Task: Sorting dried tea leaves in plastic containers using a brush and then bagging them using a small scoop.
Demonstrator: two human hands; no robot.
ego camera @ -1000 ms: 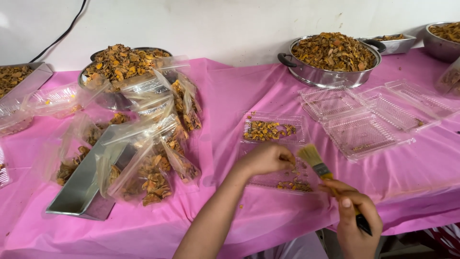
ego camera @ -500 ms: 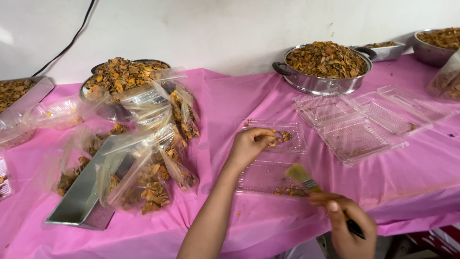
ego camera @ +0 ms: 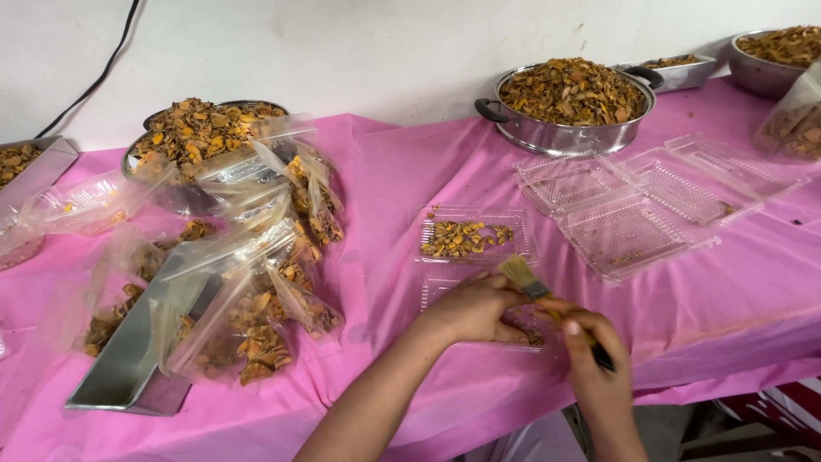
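R hand (ego camera: 599,372) grip closed on brush (ego camera: 547,299), bristles up-left just beside L hand (ego camera: 470,310), L fingers curled w/ knuckles up over clear tray (ego camera: 475,257), L grip contents unclear, pink tabletop (ego camera: 402,171)

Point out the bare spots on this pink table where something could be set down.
Bare cloth lies between the heap of filled bags and the open clear tray, back to the wall. A strip runs in front of the empty clamshells. The left side is crowded; both hands fill the near middle.
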